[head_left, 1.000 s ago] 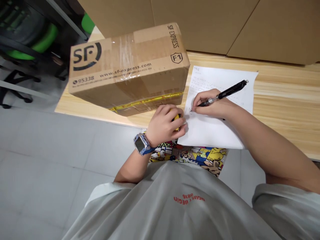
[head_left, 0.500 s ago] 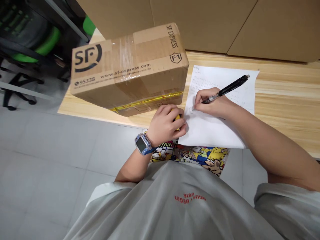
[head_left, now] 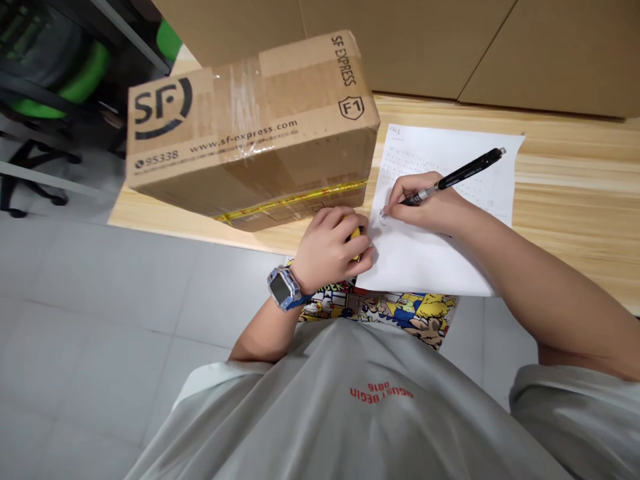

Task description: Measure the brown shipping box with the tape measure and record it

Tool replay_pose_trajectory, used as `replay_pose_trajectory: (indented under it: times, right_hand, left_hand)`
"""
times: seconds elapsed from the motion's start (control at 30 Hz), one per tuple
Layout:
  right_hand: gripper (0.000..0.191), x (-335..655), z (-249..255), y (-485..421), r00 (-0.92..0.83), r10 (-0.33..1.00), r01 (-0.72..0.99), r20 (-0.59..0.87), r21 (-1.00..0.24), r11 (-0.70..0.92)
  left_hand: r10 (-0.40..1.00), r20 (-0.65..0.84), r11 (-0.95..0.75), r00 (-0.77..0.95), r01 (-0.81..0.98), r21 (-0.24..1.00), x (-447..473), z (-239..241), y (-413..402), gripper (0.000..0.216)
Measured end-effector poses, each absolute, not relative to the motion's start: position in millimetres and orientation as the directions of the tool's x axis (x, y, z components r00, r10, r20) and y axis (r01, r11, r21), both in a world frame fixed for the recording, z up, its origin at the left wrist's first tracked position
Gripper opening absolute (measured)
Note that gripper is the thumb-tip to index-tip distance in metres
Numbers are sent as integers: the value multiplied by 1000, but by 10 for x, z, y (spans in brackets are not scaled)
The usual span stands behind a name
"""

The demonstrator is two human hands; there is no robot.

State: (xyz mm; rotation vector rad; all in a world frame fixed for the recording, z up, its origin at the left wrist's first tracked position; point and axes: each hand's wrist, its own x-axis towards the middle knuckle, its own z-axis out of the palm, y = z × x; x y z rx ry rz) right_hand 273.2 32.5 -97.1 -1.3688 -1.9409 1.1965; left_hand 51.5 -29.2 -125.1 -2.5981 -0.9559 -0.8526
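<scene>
My right hand (head_left: pixel 425 200) is closed in a writing grip around a black click pen (head_left: pixel 467 170). Its tip meets a white sheet of paper (head_left: pixel 425 263), where small dark marks show beside my fingers; faint lines of writing cover the sheet's upper part. Curled at the paper's left edge, my left hand (head_left: pixel 334 243) is closed over a small yellow-and-black object (head_left: pixel 356 241) that looks like a tape measure, mostly hidden by the fingers. Just behind that hand stands a taped cardboard box (head_left: pixel 295 163) with a yellow strip along its near side.
A wooden table (head_left: pixel 575 193) carries the box and paper. Large brown cardboard panels (head_left: pixel 400 47) rise along its back edge. At the far left, an office chair (head_left: pixel 55 73) with green parts stands on the grey tiled floor (head_left: pixel 90 333).
More dark marks show on the paper near the pen tip. Both hands keep nearly the same place and grip. The camera view has shifted slightly.
</scene>
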Motion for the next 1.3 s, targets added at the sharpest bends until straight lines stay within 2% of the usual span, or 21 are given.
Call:
replay_pose_trajectory:
  times: [0.37, 0.73, 1.07, 1.3]
  right_hand:
    - [12, 2698, -961, 311, -348, 937, 482, -44, -865, 138]
    - [16, 2658, -902, 289, -284, 954, 492, -100, -869, 56]
    - [21, 2668, -909, 275, -284, 954, 492, -95, -868, 60]
    - [25, 2680, -891, 300, -226, 955, 462, -190, -884, -67]
  left_hand:
    - [514, 603, -747, 610, 663, -34, 515, -1248, -295, 14]
    - [516, 601, -750, 611, 661, -28, 509, -1257, -299, 13]
    - [516, 601, -750, 610, 661, -28, 517, -1280, -295, 13]
    - [507, 601, -747, 618, 663, -51, 512, -1256, -298, 14]
